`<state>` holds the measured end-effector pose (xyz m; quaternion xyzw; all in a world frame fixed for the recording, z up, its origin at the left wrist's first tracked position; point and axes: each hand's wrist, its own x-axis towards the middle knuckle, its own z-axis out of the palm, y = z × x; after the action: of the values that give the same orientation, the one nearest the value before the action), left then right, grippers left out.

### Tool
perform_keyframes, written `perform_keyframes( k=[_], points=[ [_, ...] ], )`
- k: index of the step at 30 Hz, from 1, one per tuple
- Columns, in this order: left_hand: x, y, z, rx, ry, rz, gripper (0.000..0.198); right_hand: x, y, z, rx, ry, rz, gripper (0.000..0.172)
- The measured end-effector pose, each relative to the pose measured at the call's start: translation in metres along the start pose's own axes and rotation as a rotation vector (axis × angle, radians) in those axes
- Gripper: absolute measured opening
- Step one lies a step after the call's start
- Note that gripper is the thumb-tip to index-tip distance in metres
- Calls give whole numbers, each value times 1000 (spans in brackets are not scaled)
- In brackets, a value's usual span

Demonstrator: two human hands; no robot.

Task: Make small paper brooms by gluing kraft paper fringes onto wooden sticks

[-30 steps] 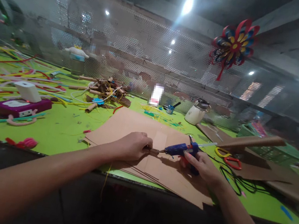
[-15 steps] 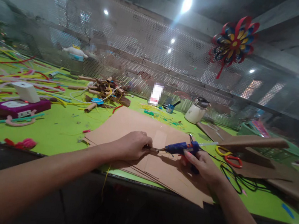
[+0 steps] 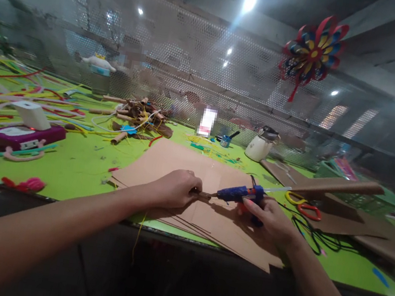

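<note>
Narrow brown strip [image 3: 205,194], apparently paper, held near the middle of the green table [image 3: 81,164], just over a stack of brown paper sheets [image 3: 173,159]. Far left: coloured pipe cleaners [image 3: 18,75], strewn loosely; nearer, a purple power box [image 3: 6,137] bearing a white plug adapter [image 3: 32,115], set aside from the sheets, presumably to leave elbow room. Left of centre, behind: a heap of brown paper rolls [image 3: 140,126]. Centre: the left hand [image 3: 178,188], fingers curled, pinches the strip's left end between thumb and forefinger, leaving the other end exposed, probably to keep skin off the heat. Right of centre: a blue hot-glue gun [image 3: 237,194], nozzle pointing left at that exposed end; whether they touch, I cannot tell. A translucent glue stick [image 3: 277,188] projects from its rear. The right hand [image 3: 270,221] wraps the grip, likely for steady aim; trigger pressure cannot be judged. Farther right: yellow-and-red scissor handles [image 3: 309,206], within easy reach.
</note>
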<state>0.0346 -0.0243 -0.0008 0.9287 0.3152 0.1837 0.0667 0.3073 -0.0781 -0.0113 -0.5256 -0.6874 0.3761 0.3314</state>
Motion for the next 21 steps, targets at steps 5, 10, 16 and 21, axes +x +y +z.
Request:
perform_keyframes(
  k=[5,10,16,21],
  points=[
    [0,0,0,-4,-5,2,27,2,-3,6,53,-10,-3,42],
    [0,1,0,3,-9,-12,26,1,-2,1,16,15,-28,43],
    [-1,2,-3,17,0,-7,27,1,-1,1,23,-12,-34,45],
    [-1,4,-4,47,1,-18,27,5,-2,5,33,-28,-49,45]
  ],
)
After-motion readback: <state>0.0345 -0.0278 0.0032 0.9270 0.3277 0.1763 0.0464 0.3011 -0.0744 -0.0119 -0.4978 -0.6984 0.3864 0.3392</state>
